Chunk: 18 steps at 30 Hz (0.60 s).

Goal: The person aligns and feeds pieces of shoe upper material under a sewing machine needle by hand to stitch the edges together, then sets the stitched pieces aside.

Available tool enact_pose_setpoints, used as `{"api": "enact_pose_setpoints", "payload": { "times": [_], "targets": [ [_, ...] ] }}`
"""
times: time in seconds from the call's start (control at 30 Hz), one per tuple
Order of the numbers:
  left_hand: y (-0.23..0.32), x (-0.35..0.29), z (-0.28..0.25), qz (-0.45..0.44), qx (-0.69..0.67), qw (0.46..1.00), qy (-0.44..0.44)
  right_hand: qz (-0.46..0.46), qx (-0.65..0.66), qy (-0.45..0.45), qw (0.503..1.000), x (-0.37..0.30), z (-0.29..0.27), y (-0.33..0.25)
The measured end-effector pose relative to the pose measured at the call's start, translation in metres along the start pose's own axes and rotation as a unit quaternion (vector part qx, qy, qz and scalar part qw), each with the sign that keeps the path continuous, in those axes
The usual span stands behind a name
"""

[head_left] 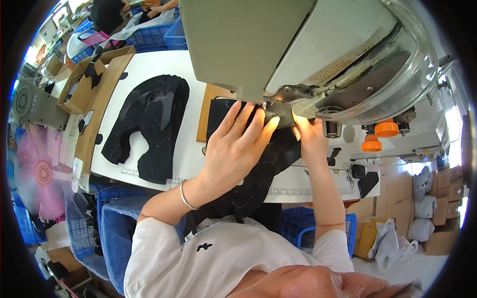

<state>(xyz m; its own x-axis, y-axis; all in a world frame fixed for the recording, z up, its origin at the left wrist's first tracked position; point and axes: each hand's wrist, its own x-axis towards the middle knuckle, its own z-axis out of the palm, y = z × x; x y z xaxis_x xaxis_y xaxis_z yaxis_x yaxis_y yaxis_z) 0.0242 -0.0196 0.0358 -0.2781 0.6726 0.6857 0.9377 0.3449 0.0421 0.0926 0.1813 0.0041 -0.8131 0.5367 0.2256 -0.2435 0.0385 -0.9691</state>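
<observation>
A black fabric piece (248, 181) lies under the sewing machine head (248, 44), with a small grey mesh patch (281, 115) on it beside the needle area. My left hand (236, 141) lies spread over the black fabric, fingertips pressing it and the mesh patch close to the needle. At the right end of the patch, my right hand (310, 139) pinches the edge of the work between thumb and fingers. The machine partly hides the stitching point. To the left, a stack of curved black fabric pieces (154, 114) rests on the white table (112, 166).
Rulers (293, 190) run along the table's front edge. Orange knobs (386, 128) stick out from the machine at right. A cardboard box (79, 92) and a pink fan (43, 171) stand at left. A blue basket (112, 193) sits below the table. Another person works at the far left.
</observation>
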Motion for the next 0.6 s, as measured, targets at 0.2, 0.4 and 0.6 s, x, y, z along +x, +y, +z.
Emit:
{"api": "enact_pose_setpoints", "payload": {
  "times": [0.2, 0.4, 0.6],
  "targets": [
    [-0.008, 0.000, -0.007, 0.016, 0.029, 0.999, 0.020, 0.026, -0.037, 0.050, 0.998, -0.025, 0.028, -0.026],
    [-0.026, 0.000, -0.008, 0.066, 0.003, 0.996, 0.058, -0.024, -0.024, 0.042, 0.999, -0.046, 0.043, -0.021],
    [-0.051, 0.009, -0.002, 0.076, -0.099, 0.988, 0.091, -0.097, -0.008, 0.068, 0.993, -0.054, 0.062, -0.008]
  ]
}}
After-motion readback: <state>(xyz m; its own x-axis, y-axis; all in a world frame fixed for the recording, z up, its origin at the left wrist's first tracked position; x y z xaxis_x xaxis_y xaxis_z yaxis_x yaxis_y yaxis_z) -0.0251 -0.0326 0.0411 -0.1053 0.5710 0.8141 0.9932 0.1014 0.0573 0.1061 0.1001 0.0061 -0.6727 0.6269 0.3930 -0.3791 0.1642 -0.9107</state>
